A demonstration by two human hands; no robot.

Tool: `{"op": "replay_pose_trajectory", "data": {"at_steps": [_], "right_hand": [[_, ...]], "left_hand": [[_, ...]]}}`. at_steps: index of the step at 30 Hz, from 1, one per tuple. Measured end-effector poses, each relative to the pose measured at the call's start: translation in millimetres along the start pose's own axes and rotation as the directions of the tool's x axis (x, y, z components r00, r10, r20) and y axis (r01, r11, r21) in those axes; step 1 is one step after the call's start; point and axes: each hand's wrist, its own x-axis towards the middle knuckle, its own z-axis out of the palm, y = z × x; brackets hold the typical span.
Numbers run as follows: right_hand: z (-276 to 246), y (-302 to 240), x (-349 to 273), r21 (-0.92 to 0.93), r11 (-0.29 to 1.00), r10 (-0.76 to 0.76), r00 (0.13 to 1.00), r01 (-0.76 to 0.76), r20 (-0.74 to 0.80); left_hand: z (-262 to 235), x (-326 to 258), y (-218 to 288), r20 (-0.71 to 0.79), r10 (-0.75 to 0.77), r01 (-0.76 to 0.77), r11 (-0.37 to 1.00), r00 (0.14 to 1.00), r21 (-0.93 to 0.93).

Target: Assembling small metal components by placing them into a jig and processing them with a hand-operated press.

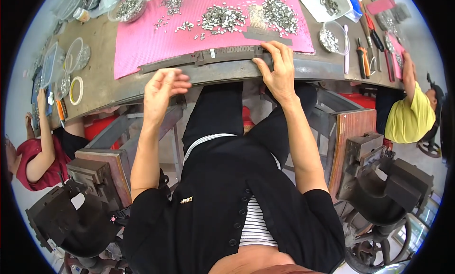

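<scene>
A long dark metal fixture bar [204, 57] with a row of slots lies along the near edge of the pink mat. One small shiny piece [212, 53] stands out on its face. My right hand [278, 72] grips the bar's right end, fingers over the top and thumb on the near side. My left hand [163, 88] hovers just before the bar's left part, fingers loosely bent and apart, with nothing visible in them. Beyond the bar, piles of small silvery metal pieces [222, 19] lie on the mat, with a flat grey strip [267, 37] near the right pile.
The pink mat [130, 49] covers the bench middle. Plastic tubs of metal pieces [129, 7] [333, 38] stand at both sides. Orange-handled pliers [363, 60] and other tools lie right. A tape roll [76, 90] sits left. Co-workers [411, 114] [40, 158] sit at both sides.
</scene>
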Motion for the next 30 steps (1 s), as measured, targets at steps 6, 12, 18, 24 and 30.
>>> {"op": "replay_pose_trajectory", "data": {"at_steps": [6, 12, 18, 24, 30], "right_hand": [[-18, 5, 22, -0.069, 0.993, -0.085, 0.986, 0.095, 0.144], [-3, 1, 43, -0.15, 0.918, -0.324, 0.913, 0.366, 0.246], [-21, 18, 72, -0.081, 0.866, -0.481, 0.866, 0.494, 0.138], [-70, 78, 106, -0.274, 0.962, -0.05, 0.99, 0.012, -0.131], [-32, 64, 53, -0.238, 0.971, 0.028, 0.997, -0.01, 0.072]], "left_hand": [[58, 24, 14, 0.16, 0.755, -0.612, 0.367, 0.636, 0.701], [77, 50, -3, 0.278, 0.689, -0.551, 0.209, 0.669, 0.808], [79, 49, -7, 0.243, 0.695, -0.539, 0.242, 0.676, 0.807], [111, 70, 21, 0.374, 0.661, -0.645, 0.22, 0.65, 0.732], [156, 141, 18, 0.617, 0.501, -0.723, 0.025, 0.606, 0.69]]}}
